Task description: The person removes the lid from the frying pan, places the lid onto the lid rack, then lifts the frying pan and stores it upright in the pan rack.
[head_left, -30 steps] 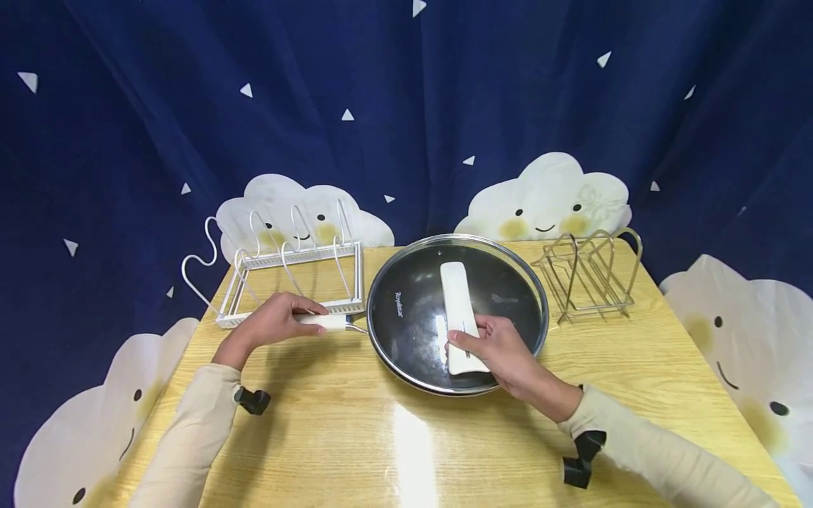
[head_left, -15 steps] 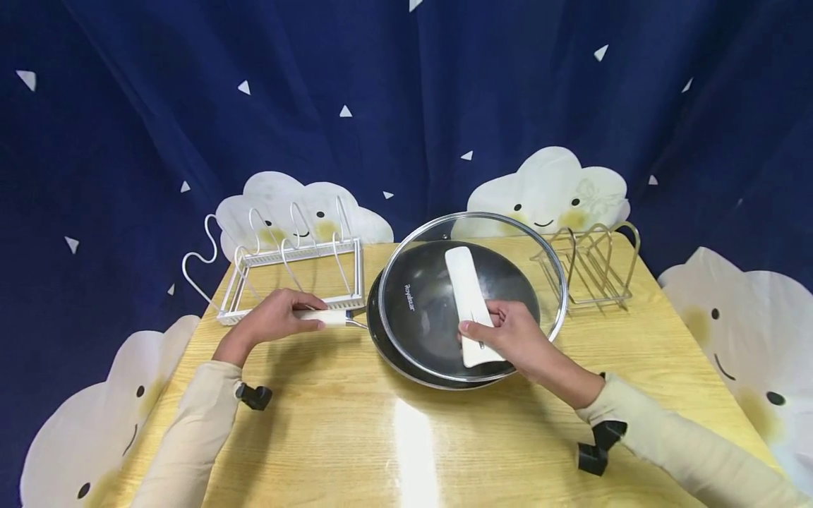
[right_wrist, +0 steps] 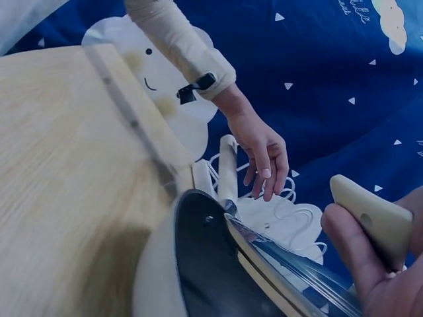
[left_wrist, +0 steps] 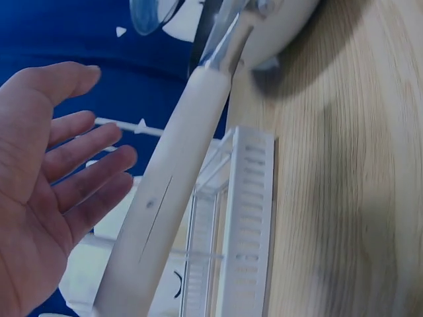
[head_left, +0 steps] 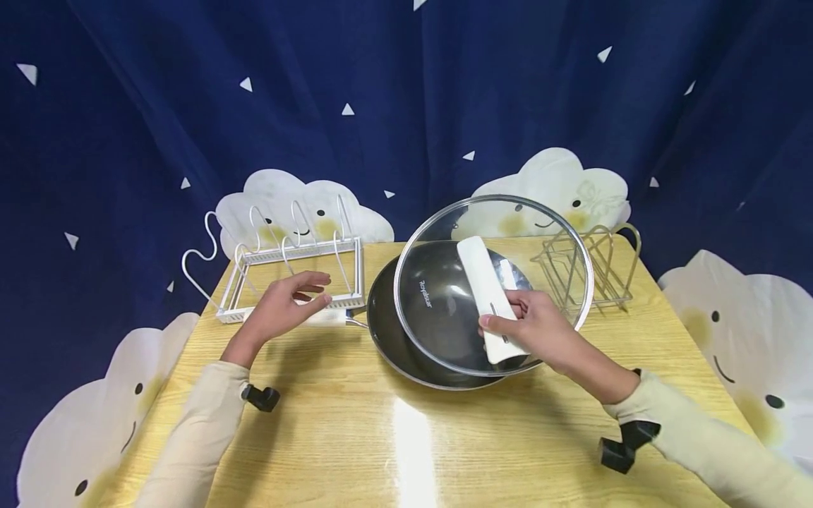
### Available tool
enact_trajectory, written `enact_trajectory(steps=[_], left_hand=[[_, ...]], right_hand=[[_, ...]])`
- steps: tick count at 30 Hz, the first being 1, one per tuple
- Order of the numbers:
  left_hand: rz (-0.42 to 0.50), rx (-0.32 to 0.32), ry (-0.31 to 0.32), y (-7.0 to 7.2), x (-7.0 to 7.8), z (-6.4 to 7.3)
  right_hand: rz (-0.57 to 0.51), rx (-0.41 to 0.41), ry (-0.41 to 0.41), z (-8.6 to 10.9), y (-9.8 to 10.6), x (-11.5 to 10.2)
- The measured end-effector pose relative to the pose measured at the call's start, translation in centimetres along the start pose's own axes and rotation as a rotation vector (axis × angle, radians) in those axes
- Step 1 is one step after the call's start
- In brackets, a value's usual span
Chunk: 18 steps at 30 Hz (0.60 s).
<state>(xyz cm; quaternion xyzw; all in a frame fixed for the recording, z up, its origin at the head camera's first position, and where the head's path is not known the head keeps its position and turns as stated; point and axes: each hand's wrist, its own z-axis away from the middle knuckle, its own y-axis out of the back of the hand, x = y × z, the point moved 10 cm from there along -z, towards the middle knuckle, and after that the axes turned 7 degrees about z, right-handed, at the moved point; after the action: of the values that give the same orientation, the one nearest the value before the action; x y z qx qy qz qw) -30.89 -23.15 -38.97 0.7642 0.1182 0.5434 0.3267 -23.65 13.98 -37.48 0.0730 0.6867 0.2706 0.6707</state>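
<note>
Head view, lid [head_left: 479, 271] overhanging pan [head_left: 386, 314] at right

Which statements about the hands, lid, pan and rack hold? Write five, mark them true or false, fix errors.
The right hand holds the lid by its white grip. True.
The white rack is left of the pan. True.
The lid sits centred on the pan. False: it is held off to the right.
The left hand is open, clear of the pan handle. True.
The pan stands in the white rack. False: it is on the table.
</note>
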Motion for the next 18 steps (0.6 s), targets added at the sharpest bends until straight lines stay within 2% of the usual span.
enact_trajectory(steps=[3, 10, 18], left_hand=[[0.045, 0.024, -0.02, -0.4, 0.7, -0.3], [0.172, 0.006, -0.055, -2.2, 2.4, -1.7], [0.252, -0.024, -0.097, -4.7, 5.0, -4.1]], right_hand=[[0.016, 0.007, 0.005, 0.3, 1.0, -0.5], [-0.016, 0.028, 0.011, 0.9, 3.3, -1.2], [0.19, 0.087, 0.006, 1.9, 6.4, -0.9]])
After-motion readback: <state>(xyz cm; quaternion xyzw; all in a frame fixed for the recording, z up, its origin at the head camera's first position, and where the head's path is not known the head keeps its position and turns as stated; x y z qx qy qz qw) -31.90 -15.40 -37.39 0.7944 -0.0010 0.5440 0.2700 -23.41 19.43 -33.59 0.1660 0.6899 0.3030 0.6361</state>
